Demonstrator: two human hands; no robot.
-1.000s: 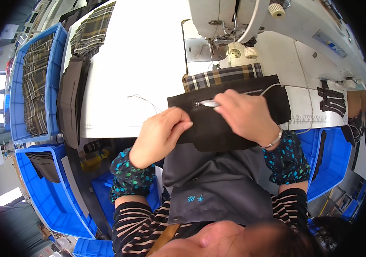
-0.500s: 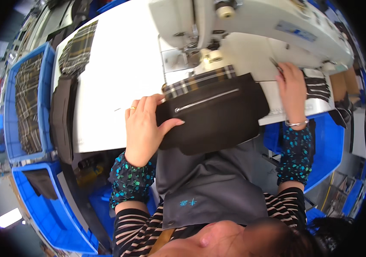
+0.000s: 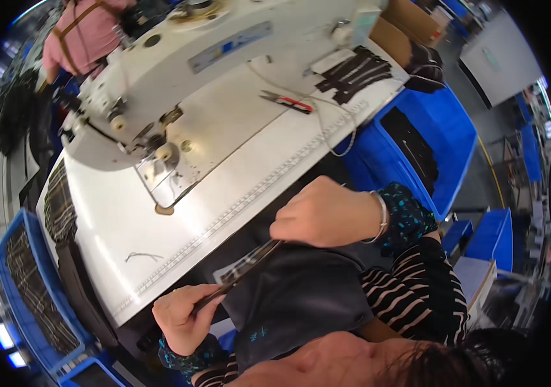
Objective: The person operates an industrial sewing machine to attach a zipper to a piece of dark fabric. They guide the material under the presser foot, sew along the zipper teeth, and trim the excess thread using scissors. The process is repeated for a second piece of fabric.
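Observation:
A dark brown fabric piece with plaid lining [image 3: 249, 266] is stretched between my two hands, off the table's front edge and above my grey apron [image 3: 301, 297]. It is seen nearly edge-on, so its face is hidden. My left hand [image 3: 185, 316] pinches its lower left end between thumb and fingers. Closed on its upper right end is my right hand [image 3: 327, 213], knuckles up. Red-handled thread snips [image 3: 286, 101] lie on the white sewing table [image 3: 224, 200], beyond my right hand.
The sewing machine [image 3: 224, 51] spans the table's far side. Dark strips [image 3: 356, 74] lie at its right end. Blue bins [image 3: 462, 148] stand right, and another bin [image 3: 78, 316] with plaid pieces left. Loose thread [image 3: 143, 256] lies on the tabletop. A person in pink [image 3: 88, 39] sits beyond.
The fabric piece has come off the table toward me and turned edge-on. My right hand has left the snips on the table and now grips the piece. The view has swung right.

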